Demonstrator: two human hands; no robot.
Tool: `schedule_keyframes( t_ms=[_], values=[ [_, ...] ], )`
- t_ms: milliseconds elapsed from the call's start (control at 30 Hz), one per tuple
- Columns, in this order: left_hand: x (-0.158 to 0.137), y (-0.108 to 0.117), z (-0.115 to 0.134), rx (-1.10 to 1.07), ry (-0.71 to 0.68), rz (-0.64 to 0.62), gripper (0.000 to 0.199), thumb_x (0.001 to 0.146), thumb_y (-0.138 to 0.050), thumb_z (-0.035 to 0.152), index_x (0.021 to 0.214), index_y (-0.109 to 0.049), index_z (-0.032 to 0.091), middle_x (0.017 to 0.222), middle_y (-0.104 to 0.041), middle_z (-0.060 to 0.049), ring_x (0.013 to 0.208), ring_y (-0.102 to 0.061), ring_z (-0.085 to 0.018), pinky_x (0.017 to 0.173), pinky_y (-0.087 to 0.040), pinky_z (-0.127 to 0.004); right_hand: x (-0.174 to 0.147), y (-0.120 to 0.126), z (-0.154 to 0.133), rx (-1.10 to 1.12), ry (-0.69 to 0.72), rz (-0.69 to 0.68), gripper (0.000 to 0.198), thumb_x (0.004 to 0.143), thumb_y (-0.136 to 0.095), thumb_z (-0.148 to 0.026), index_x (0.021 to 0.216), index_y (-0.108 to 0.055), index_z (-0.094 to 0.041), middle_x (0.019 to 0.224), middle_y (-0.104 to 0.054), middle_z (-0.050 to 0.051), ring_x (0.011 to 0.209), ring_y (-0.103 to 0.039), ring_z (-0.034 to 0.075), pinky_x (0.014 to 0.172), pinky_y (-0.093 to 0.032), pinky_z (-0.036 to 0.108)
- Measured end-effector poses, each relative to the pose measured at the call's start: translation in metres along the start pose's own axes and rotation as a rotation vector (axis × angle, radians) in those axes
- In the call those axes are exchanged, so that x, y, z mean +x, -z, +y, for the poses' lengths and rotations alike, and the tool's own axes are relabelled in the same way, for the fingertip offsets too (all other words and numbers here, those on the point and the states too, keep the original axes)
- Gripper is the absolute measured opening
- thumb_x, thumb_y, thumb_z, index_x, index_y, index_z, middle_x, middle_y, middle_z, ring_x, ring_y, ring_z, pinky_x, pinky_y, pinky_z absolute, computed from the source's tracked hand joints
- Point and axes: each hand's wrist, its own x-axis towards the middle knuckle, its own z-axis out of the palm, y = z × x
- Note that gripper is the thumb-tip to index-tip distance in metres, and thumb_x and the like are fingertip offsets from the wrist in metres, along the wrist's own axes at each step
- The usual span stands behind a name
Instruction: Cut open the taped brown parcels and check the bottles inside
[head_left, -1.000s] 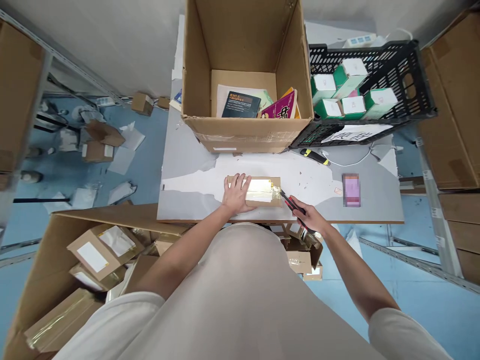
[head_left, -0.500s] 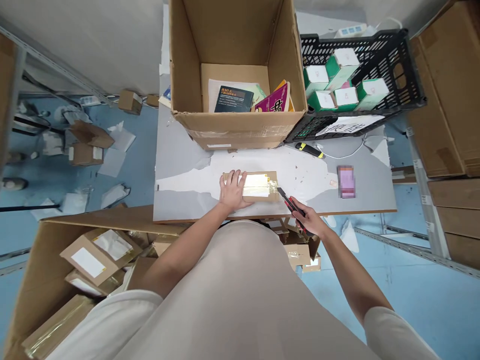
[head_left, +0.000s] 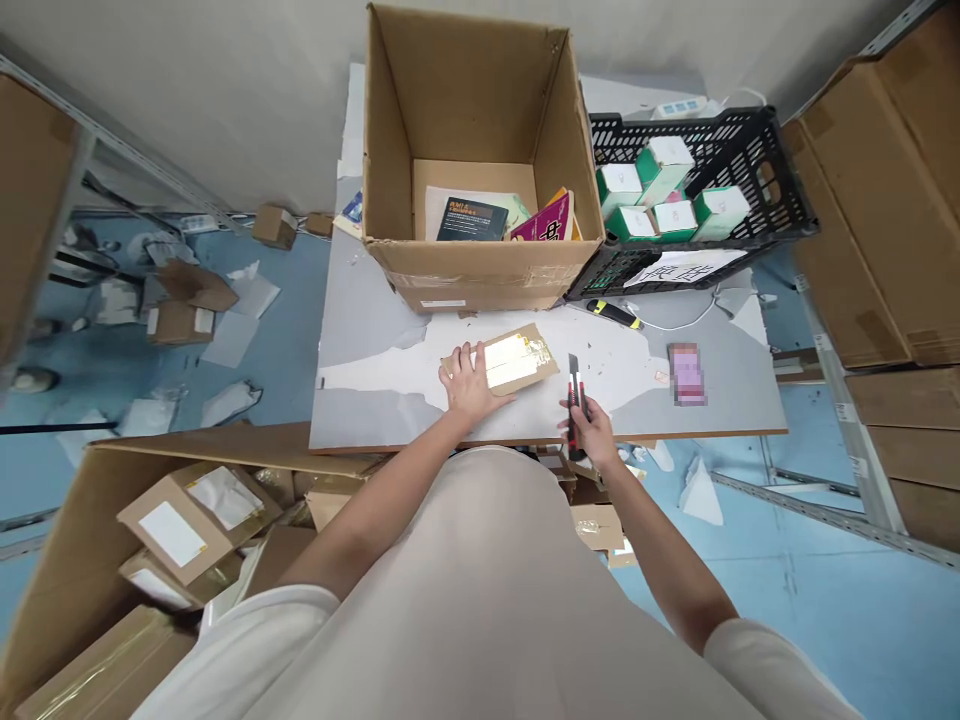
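A small cardboard box [head_left: 521, 359] with clear tape and a white label lies at a slant on the worktable. Over its left end is my left hand [head_left: 471, 385], fingers across the top and thumb along the near side, gripping it. My right hand [head_left: 592, 430] is closed round a black and red utility knife [head_left: 575, 405], its blade out and pointing away from me. The knife is right of the box, apart from it, near the table's front edge.
A large open carton [head_left: 480, 265] with books stands at the back, beside a black crate [head_left: 787, 215] of green-and-white boxes. A yellow-black cutter [head_left: 613, 314] and a pink, blurred item [head_left: 687, 374] lie on the table [head_left: 375, 420]. Lower left, a big carton [head_left: 67, 560] holds parcels.
The box has turned, its right end swinging away from me. My right hand has moved left, and the knife now points straight ahead, off the box's right end. My left hand stays on the box.
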Motion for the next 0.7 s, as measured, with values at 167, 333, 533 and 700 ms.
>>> schedule_keyframes(
  t_ms=[167,333,533,700],
  values=[
    [-0.012,0.008,0.002,-0.105,0.120,-0.066,0.112,0.062,-0.056,0.076,0.149,-0.014,0.019,0.153,-0.017,-0.023,0.136,-0.021,-0.044,0.093,-0.037,-0.061,0.030,-0.055,-0.011,0.057,0.003,-0.026,0.047,0.076,-0.058,-0.056,0.109,-0.047,-0.024,0.097,-0.066,0.003,0.061,-0.058,0.011,0.048,-0.048,0.022],
    [-0.029,0.006,-0.014,-0.245,0.182,-0.126,0.084,0.078,-0.049,0.059,0.148,-0.021,0.022,0.144,-0.040,-0.016,0.127,-0.040,-0.037,0.091,-0.043,-0.051,0.051,-0.063,-0.031,-0.029,0.078,-0.078,0.049,0.077,-0.056,-0.055,0.113,-0.048,-0.023,0.072,-0.060,-0.002,0.056,-0.054,0.011,0.050,-0.046,0.025],
    [-0.048,-0.020,-0.020,-0.518,0.022,-0.042,0.068,0.083,-0.047,0.035,0.145,-0.028,0.018,0.135,-0.049,-0.014,0.118,-0.051,-0.025,0.098,-0.043,-0.042,0.074,-0.055,-0.041,-0.121,0.150,-0.121,0.049,0.078,-0.053,-0.053,0.117,-0.048,-0.024,0.077,-0.060,-0.002,0.059,-0.051,0.012,0.055,-0.048,0.028],
    [-0.053,-0.026,-0.020,-0.549,0.074,-0.015,0.069,0.079,-0.051,0.031,0.143,-0.029,0.013,0.136,-0.046,-0.016,0.116,-0.052,-0.024,0.096,-0.046,-0.040,0.074,-0.050,-0.033,-0.163,0.156,-0.150,0.046,0.080,-0.052,-0.050,0.118,-0.047,-0.024,0.082,-0.062,0.000,0.067,-0.055,0.014,0.060,-0.049,0.030]
  ],
)
